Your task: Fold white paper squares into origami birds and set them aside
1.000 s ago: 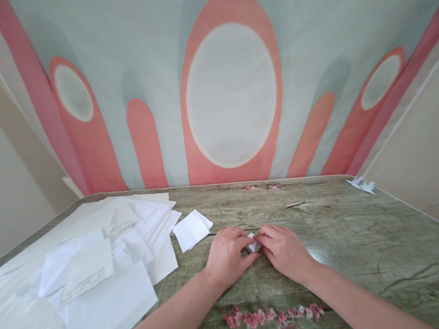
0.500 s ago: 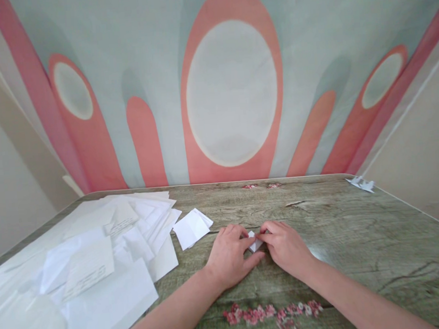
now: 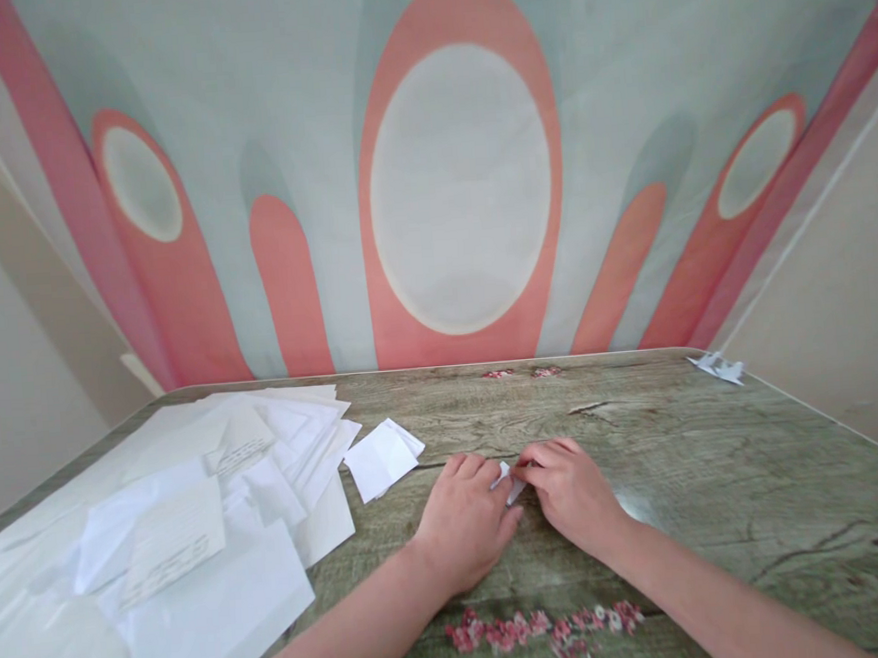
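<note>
A small piece of folded white paper (image 3: 516, 488) lies on the wooden-patterned table between my two hands, mostly covered by fingers. My left hand (image 3: 468, 515) rests over its left side, the fingers closed on the paper and the thumb at its near edge. From the right, my right hand (image 3: 570, 482) pinches the paper between thumb and index finger. The exact shape of the fold is hidden. To the left of my left hand lies a short stack of square white sheets (image 3: 382, 459).
A large spread of loose white papers (image 3: 225, 605) covers the table's left side, some with printed lines. Crumpled paper scraps (image 3: 716, 368) lie at the far right edge. Pink flowers (image 3: 542, 628) are printed on the tabletop (image 3: 722, 510). A patterned backdrop (image 3: 330, 276) stands behind.
My left hand has shifted slightly and its fingers and thumb have closed in over the paper, so less of it shows. My right hand keeps its pinch, nearly unmoved.
</note>
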`<action>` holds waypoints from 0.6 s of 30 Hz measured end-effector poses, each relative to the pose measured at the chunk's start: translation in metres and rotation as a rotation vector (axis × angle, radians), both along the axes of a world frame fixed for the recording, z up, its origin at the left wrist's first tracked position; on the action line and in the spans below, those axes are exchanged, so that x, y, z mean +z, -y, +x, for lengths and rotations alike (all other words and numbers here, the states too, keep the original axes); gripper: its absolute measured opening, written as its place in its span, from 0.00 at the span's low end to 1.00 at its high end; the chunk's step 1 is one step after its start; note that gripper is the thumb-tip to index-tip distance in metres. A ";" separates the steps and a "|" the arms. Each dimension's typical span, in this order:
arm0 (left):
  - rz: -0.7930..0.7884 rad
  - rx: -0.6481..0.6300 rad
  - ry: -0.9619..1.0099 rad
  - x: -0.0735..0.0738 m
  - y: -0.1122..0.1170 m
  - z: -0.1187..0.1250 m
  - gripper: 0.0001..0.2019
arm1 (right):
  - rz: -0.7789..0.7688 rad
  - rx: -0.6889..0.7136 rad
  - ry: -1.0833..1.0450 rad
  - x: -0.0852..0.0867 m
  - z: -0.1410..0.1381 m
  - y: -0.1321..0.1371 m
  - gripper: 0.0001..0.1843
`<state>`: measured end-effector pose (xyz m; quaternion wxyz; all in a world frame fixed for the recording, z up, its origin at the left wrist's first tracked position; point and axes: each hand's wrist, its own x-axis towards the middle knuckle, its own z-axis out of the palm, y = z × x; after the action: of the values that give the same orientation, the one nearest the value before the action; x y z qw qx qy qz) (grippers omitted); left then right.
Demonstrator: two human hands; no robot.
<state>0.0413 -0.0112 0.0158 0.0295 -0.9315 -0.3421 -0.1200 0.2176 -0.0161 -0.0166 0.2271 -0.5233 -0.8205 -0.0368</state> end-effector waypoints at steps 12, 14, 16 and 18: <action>0.032 -0.011 -0.038 0.000 0.001 0.000 0.15 | -0.143 -0.033 0.182 0.011 0.003 -0.001 0.14; 0.032 -0.019 -0.047 0.002 0.001 0.000 0.15 | -0.161 -0.049 0.248 0.015 -0.001 0.001 0.12; 0.029 -0.024 -0.049 0.003 0.002 -0.001 0.16 | -0.178 -0.065 0.297 0.019 -0.005 0.003 0.12; 0.026 -0.025 -0.046 0.005 0.002 -0.002 0.17 | -0.194 -0.076 0.322 0.023 -0.007 0.005 0.13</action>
<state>0.0394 -0.0134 0.0206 0.0478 -0.9379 -0.3279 -0.1031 0.2103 -0.0211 0.0061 0.0396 -0.5606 -0.8257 -0.0493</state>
